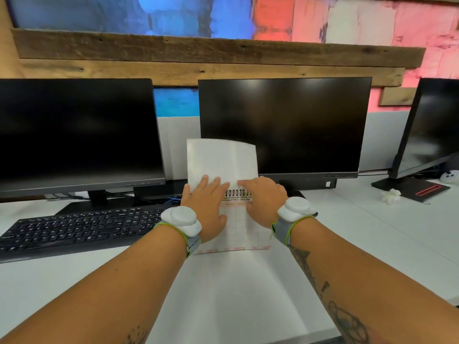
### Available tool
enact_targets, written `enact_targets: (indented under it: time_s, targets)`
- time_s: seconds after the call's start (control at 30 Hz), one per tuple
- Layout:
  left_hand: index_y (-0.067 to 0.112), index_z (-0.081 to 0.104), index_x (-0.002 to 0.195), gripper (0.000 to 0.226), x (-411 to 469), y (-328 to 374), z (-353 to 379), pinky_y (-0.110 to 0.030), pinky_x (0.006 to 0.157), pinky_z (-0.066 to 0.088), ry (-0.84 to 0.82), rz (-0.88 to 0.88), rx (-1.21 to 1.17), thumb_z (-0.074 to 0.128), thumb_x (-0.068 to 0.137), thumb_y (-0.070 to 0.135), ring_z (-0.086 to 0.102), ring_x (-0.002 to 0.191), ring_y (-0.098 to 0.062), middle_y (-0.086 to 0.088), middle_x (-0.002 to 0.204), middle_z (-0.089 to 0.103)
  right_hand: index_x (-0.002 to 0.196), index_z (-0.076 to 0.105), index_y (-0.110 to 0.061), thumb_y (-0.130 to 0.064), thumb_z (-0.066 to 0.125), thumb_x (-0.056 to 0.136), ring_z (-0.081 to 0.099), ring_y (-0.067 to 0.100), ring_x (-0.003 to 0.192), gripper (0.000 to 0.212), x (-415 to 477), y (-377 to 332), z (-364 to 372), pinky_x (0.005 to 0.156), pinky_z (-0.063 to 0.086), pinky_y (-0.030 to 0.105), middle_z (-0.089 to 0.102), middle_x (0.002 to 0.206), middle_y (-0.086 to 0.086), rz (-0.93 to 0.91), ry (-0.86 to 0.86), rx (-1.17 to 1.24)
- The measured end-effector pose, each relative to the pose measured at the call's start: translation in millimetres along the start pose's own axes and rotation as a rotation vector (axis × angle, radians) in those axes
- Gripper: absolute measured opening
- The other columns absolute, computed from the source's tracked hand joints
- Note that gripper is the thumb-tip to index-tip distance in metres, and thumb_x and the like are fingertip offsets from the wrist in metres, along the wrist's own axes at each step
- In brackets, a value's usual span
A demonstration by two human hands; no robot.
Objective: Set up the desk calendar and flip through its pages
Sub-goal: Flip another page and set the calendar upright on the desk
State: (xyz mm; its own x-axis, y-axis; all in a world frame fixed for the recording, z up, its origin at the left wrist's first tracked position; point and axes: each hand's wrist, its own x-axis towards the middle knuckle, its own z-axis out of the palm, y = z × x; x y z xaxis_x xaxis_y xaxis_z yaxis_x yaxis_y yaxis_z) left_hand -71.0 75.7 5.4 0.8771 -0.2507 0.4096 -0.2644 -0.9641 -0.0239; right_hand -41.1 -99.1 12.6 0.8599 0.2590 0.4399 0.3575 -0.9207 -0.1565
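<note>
The desk calendar (239,230) rests on the white desk between the two middle monitors, its pale pink grid page facing me. A white page (221,158) stands flipped up above the black spiral binding. My left hand (206,207) lies flat on the calendar's left side, fingertips reaching the foot of the raised page. My right hand (263,194) holds the calendar near the binding at the right, fingers curled on the page's lower edge. Both wrists carry white sensor bands.
A black keyboard (74,229) lies left of the calendar. Three dark monitors stand behind: left monitor (74,135), centre monitor (285,125), right monitor (432,125). A small white flower-like item (391,196) and a white controller (449,176) sit at the far right on the desk (223,294).
</note>
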Motion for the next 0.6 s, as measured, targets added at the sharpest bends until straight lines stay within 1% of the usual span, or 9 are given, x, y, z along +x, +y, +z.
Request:
enact_targets:
  time_s: [0.1, 0.17, 0.23, 0.33, 0.47, 0.53, 0.6]
  targets:
    - [0.03, 0.012, 0.145, 0.072, 12.3, -3.3, 7.3, -0.058, 0.113, 0.003, -0.082, -0.037, -0.031, 0.048, 0.083, 0.042, 0.006, 0.144, -0.024, 0.002, 0.157, 0.017, 0.14, 0.036, -0.036, -0.02, 0.048, 0.088, 0.04, 0.025, 0.129, 0.056, 4.5, 2.2, 3.7, 0.11, 0.025, 0.055, 0.053, 0.132, -0.001, 0.02, -0.089, -0.016]
    - [0.03, 0.019, 0.143, 0.07, 15.6, -5.6, 12.5, -0.06, 0.112, 0.007, -0.071, -0.04, -0.06, 0.05, 0.081, 0.044, 0.018, 0.141, -0.025, 0.003, 0.152, 0.028, 0.14, 0.036, -0.036, -0.02, 0.046, 0.089, 0.044, 0.027, 0.126, 0.054, 5.0, 2.7, 6.1, 0.109, 0.025, 0.056, 0.053, 0.13, 0.001, 0.016, -0.098, -0.014]
    - [0.031, 0.026, 0.139, 0.067, 16.9, -6.7, 16.0, -0.061, 0.111, 0.011, -0.022, -0.031, -0.077, 0.052, 0.079, 0.045, 0.03, 0.136, -0.024, 0.004, 0.145, 0.039, 0.138, 0.039, -0.035, -0.024, 0.046, 0.09, 0.047, 0.029, 0.12, 0.049, 3.8, 3.0, 9.2, 0.104, 0.032, 0.052, 0.053, 0.126, 0.003, 0.008, -0.058, -0.022]
    - [0.033, 0.034, 0.134, 0.062, 18.5, -5.1, 16.8, -0.062, 0.109, 0.014, 0.021, -0.042, -0.094, 0.054, 0.077, 0.045, 0.042, 0.126, -0.025, 0.006, 0.134, 0.05, 0.133, 0.045, -0.034, -0.03, 0.046, 0.093, 0.05, 0.031, 0.113, 0.04, 2.3, 2.6, 13.5, 0.092, 0.043, 0.046, 0.053, 0.124, 0.005, 0.01, 0.014, -0.021]
    - [0.036, 0.043, 0.119, 0.044, 22.2, -0.5, 15.8, -0.063, 0.108, 0.016, 0.038, -0.083, -0.095, 0.055, 0.077, 0.044, 0.049, 0.112, -0.025, 0.007, 0.114, 0.058, 0.127, 0.051, -0.033, -0.034, 0.048, 0.092, 0.048, 0.03, 0.11, 0.035, 2.8, 2.3, 16.9, 0.083, 0.048, 0.044, 0.05, 0.122, 0.005, 0.043, 0.036, 0.047]
    - [0.036, 0.047, 0.111, 0.035, 23.6, 1.6, 14.8, -0.064, 0.108, 0.017, 0.036, -0.118, -0.098, 0.054, 0.077, 0.042, 0.052, 0.104, -0.024, 0.008, 0.104, 0.06, 0.12, 0.055, -0.031, -0.045, 0.05, 0.088, 0.048, 0.029, 0.107, 0.036, 2.5, 2.3, 18.9, 0.08, 0.047, 0.041, 0.051, 0.118, 0.004, 0.051, 0.055, 0.039]
    - [0.035, 0.049, 0.106, 0.029, 24.3, 3.0, 13.4, -0.064, 0.108, 0.018, 0.033, -0.138, -0.089, 0.053, 0.077, 0.04, 0.053, 0.101, -0.024, 0.008, 0.097, 0.06, 0.115, 0.057, -0.03, -0.055, 0.05, 0.083, 0.051, 0.028, 0.102, 0.041, 4.2, 2.8, 19.5, 0.077, 0.047, 0.039, 0.056, 0.113, 0.002, 0.065, 0.051, 0.03]
